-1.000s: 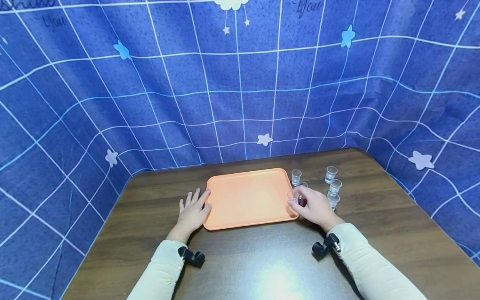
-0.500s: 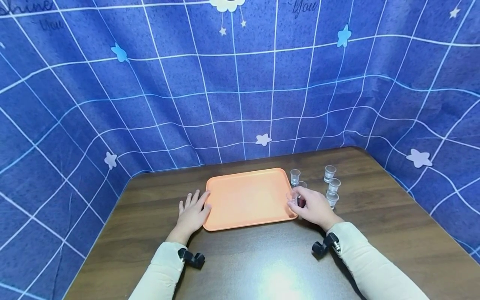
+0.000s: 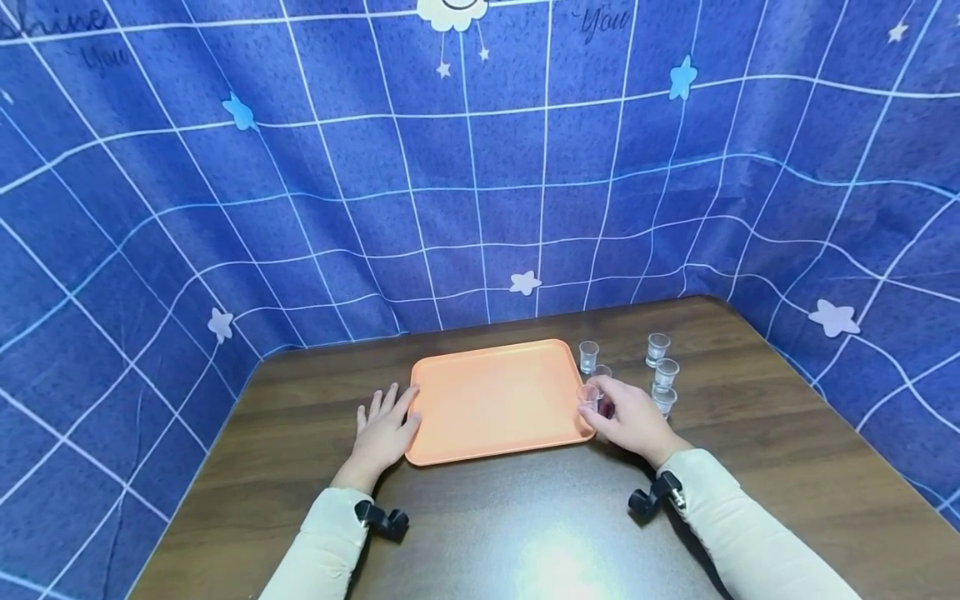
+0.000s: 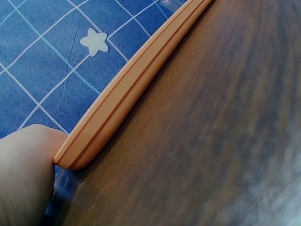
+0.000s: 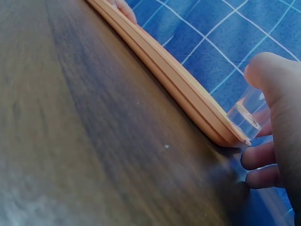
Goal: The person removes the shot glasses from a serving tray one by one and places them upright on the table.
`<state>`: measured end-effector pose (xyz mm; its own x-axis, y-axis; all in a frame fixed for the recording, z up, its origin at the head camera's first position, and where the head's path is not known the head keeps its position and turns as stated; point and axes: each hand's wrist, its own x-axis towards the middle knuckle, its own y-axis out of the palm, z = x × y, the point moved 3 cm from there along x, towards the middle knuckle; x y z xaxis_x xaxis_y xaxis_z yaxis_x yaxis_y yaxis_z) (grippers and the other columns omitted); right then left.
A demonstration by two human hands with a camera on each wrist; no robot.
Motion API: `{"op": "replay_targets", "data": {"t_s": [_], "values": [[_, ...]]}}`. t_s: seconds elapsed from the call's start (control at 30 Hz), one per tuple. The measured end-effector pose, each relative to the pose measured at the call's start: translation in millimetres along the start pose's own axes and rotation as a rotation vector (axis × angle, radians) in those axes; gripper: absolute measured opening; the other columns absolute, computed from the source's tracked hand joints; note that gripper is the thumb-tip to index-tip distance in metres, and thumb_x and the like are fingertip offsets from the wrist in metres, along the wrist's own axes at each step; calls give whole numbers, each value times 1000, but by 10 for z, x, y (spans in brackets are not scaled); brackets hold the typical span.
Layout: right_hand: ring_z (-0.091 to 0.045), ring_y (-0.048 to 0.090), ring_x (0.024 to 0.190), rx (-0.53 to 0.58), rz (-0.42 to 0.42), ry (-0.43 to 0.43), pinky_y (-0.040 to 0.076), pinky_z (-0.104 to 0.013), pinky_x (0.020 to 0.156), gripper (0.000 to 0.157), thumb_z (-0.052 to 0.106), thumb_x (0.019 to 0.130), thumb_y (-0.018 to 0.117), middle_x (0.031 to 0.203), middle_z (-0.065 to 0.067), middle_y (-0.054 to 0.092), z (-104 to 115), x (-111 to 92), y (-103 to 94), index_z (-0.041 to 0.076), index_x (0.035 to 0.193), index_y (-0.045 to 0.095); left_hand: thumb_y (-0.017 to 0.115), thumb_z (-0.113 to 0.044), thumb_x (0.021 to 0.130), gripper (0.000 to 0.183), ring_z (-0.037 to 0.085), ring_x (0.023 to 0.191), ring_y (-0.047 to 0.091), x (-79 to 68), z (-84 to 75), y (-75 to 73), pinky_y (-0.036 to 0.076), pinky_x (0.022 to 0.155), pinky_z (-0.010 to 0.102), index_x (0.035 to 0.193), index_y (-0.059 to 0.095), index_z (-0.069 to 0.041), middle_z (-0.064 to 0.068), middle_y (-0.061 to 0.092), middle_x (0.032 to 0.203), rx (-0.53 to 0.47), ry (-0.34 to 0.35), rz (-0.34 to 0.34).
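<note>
An orange rectangular tray [image 3: 491, 404] lies flat on the wooden table. My left hand [image 3: 380, 435] rests at its left edge, fingers spread and extended, with the thumb [image 4: 30, 165] against the rim in the left wrist view. At the tray's right edge, my right hand [image 3: 628, 419] pinches a small clear shot glass [image 3: 588, 397] between thumb and fingers. The right wrist view shows the glass's thick base [image 5: 244, 120] right at the rim near the tray's corner, with the other fingertips [image 5: 257, 157] lower down, beside the tray.
Beyond the right hand, a clear shot glass [image 3: 588, 357] stands next to the tray, with another [image 3: 603, 372] partly hidden behind the fingers. Farther right, more glasses [image 3: 665, 372] stand in a row. A blue curtain [image 3: 480, 208] with white lines surrounds the table's back and sides.
</note>
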<state>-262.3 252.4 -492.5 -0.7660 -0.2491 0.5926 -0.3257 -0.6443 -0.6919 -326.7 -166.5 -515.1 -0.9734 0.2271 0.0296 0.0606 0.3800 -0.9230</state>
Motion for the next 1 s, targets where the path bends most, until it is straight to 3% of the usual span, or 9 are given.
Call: {"op": "replay_targets", "data": {"t_s": [0.2,1.0], "values": [[0,52,59,6,1,-5,45,-24,54,25,27,85,77,69,16,56,21,-18,-30,19,103,64,39,-43,106,57,48,152,5,-11,-6,-12,-6,115,70,160,32,-27,20,18,166,3,-2,-1],[-2,53,59,25,2,67,45,-25,54,26,25,86,77,67,14,56,-35,-55,-126,15,105,64,40,-41,106,56,48,152,6,-4,-22,-2,-6,115,70,159,33,-26,20,19,166,4,-1,-2]]}}
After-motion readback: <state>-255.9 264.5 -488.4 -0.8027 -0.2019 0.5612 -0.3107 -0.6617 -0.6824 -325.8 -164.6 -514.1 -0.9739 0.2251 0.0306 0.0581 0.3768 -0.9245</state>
